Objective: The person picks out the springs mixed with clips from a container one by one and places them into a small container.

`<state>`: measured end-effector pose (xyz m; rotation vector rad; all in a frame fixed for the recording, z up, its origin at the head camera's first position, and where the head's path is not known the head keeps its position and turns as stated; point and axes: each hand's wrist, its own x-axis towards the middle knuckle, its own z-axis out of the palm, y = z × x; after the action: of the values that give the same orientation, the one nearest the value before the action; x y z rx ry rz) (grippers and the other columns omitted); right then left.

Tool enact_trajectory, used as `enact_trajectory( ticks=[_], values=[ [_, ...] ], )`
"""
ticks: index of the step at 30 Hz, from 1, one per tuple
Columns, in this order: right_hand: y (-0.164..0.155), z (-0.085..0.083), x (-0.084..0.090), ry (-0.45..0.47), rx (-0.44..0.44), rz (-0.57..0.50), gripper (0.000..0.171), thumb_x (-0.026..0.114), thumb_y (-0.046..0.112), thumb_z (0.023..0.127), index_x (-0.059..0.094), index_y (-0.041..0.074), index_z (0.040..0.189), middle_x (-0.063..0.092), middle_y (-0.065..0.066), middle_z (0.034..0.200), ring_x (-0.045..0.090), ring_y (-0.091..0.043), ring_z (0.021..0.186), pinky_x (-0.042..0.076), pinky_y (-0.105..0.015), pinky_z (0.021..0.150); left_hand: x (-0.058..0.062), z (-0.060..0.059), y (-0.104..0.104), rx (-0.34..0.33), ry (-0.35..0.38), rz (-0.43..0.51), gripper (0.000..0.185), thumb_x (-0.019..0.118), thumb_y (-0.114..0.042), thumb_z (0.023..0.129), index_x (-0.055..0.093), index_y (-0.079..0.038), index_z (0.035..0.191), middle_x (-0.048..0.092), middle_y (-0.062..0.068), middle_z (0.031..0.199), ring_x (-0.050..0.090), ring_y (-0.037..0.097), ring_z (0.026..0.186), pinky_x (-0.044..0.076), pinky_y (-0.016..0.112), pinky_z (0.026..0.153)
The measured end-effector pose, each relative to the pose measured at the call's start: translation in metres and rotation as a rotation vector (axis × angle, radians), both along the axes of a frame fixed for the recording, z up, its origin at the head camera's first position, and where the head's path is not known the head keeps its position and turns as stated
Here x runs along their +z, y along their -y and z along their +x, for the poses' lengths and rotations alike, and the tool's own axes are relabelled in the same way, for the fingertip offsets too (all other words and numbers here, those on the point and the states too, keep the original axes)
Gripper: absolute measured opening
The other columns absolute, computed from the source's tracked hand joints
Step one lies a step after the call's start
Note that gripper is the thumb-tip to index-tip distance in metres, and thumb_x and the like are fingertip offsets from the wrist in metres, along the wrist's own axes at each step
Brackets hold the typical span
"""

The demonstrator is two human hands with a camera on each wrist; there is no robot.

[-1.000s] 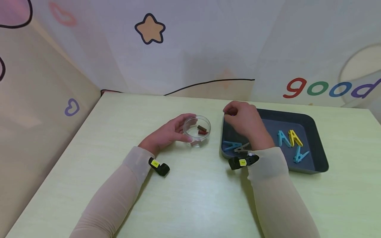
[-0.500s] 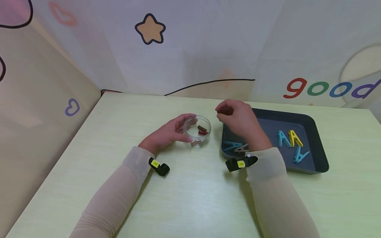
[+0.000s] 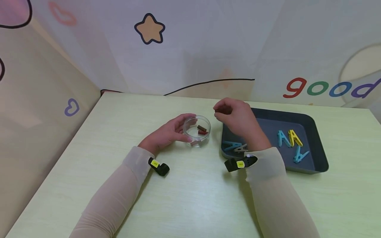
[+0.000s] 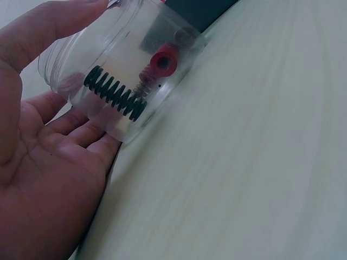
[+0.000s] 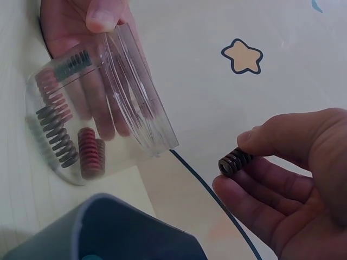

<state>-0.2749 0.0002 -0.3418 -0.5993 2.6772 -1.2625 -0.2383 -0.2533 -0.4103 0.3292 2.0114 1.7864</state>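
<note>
small dark spring (image 5: 235,161) pinched in the right hand (image 3: 235,116), up in the air just right of the clear round dish (image 3: 197,129), dish upright on the tabletop, red and dark springs (image 3: 202,130) inside, left hand (image 3: 166,134) around it

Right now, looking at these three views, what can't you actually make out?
- Head view: the right hand hides the spring it pinches; only the right wrist view shows it.
- Head view: the right forearm covers part of the grey clothespin in the tray.
- Left wrist view: the springs in the clear dish overlap, so no sure count.
</note>
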Motion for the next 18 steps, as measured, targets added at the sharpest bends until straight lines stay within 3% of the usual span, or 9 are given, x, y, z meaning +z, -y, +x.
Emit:
enact_trajectory(
  ticks=[18],
  values=[
    [0.0061, 0.0028, 0.002, 0.014, 0.02, -0.059, 0.018, 0.064, 0.015, 0.091, 0.065, 0.009, 0.109, 0.07, -0.009, 0.107, 0.066, -0.023, 0.098, 0.054, -0.041, 0.086, -0.0015, -0.0018, 0.0002, -0.002, 0.007, -0.017, 0.076, 0.073, -0.005, 0.082, 0.037, -0.024, 0.145, 0.041, 0.003, 0.152, 0.034, 0.014, 0.143, 0.026, 0.04, 0.119]
  ],
)
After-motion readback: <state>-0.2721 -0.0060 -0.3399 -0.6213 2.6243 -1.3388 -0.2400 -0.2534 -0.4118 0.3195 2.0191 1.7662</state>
